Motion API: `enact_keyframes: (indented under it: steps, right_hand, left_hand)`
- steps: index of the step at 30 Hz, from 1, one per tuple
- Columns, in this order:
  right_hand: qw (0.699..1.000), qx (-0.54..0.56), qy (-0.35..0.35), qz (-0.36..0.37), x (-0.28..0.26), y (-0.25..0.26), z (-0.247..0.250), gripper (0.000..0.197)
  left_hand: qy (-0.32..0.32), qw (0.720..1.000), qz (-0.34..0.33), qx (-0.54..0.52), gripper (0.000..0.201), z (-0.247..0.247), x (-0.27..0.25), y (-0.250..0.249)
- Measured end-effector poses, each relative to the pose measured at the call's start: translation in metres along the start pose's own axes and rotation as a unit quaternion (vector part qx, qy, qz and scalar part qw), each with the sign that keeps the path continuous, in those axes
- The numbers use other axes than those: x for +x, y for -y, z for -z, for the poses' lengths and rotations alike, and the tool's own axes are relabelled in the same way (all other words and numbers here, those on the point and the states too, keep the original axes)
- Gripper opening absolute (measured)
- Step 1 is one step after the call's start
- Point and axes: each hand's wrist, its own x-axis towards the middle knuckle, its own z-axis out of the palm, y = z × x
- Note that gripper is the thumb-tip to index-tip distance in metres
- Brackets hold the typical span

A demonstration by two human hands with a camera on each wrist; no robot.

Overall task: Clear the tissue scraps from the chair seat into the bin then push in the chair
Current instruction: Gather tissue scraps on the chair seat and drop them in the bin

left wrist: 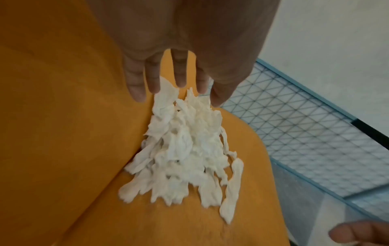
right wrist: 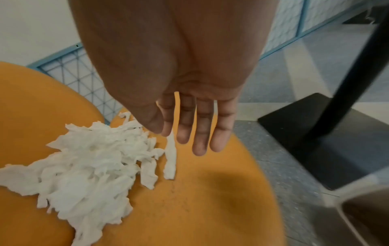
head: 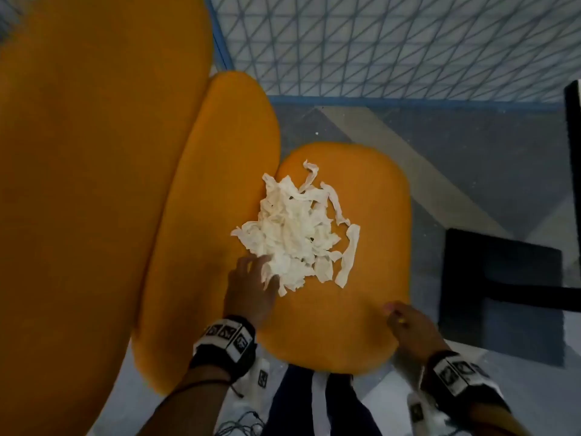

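Left hand (head: 251,287) | fingertips at tissue scraps (head: 298,228) (perhaps touching) | chair seat (head: 345,325)

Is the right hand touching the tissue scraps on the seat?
Apart. In the head view the right hand sits at the orange seat's near right edge, with bare seat between it and the tissue scraps.

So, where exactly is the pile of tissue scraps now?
In the head view the tissue scraps lie on the orange chair seat, toward its left side against the backrest, with the left hand touching their near edge.
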Motion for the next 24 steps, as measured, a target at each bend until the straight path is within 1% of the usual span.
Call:
enact_keyframes:
  steps: [2, 4, 6, 9, 11, 13, 15, 17, 18, 19, 20, 22, 24]
  right_hand:
    - [0.999, -0.037, -0.020, 0.032, 0.044, 0.016, -0.003, 0.032]
    - [0.996, -0.056, -0.041, 0.058, 0.089, 0.039, -0.005, 0.033]
    - [0.994, -0.069, -0.057, 0.067, 0.119, 0.060, -0.006, 0.038]
    - [0.989, -0.108, -0.077, 0.071, 0.167, 0.075, -0.012, 0.050]
    - [0.986, -0.129, -0.077, 0.076, 0.196, 0.081, -0.018, 0.059]
    - [0.980, -0.155, -0.078, 0.098, 0.222, 0.080, -0.022, 0.067]
    - [0.976, -0.166, -0.073, 0.118, 0.241, 0.078, -0.026, 0.066]
    - [0.973, -0.176, -0.075, 0.127, 0.256, 0.073, -0.029, 0.060]
    - [0.971, -0.179, -0.089, 0.134, 0.261, 0.071, -0.030, 0.056]
    - [0.969, -0.176, -0.105, 0.138, 0.264, 0.070, -0.030, 0.050]
    - [0.968, -0.168, -0.118, 0.141, 0.266, 0.068, -0.030, 0.044]
    - [0.969, -0.150, -0.130, 0.145, 0.268, 0.067, -0.028, 0.035]
    - [0.971, -0.141, -0.131, 0.141, 0.269, 0.066, -0.024, 0.029]
  left_hand:
    - [-0.022, 0.999, 0.047, -0.004, 0.052, -0.007, 0.031, -0.008]
    - [-0.026, 0.995, 0.093, 0.021, 0.064, -0.016, 0.062, -0.012]
    - [-0.019, 0.994, 0.098, 0.041, 0.070, -0.027, 0.076, -0.009]
    - [-0.023, 0.993, 0.104, 0.054, 0.072, -0.046, 0.097, 0.010]
    - [-0.031, 0.995, 0.079, 0.049, 0.071, -0.055, 0.105, 0.023]
    - [-0.042, 0.998, 0.055, 0.005, 0.067, -0.064, 0.112, 0.036]
    - [-0.060, 0.997, 0.043, -0.013, 0.056, -0.070, 0.118, 0.046]
    - [-0.088, 0.996, 0.019, 0.022, 0.035, -0.073, 0.121, 0.050]
    - [-0.110, 0.993, 0.010, 0.031, 0.023, -0.073, 0.120, 0.050]
    - [-0.134, 0.991, 0.006, 0.028, 0.013, -0.072, 0.119, 0.049]
    - [-0.159, 0.987, 0.004, 0.018, 0.007, -0.069, 0.116, 0.048]
    - [-0.205, 0.979, 0.005, -0.009, 0.011, -0.060, 0.109, 0.042]
    - [-0.233, 0.972, 0.008, -0.032, 0.015, -0.047, 0.103, 0.035]
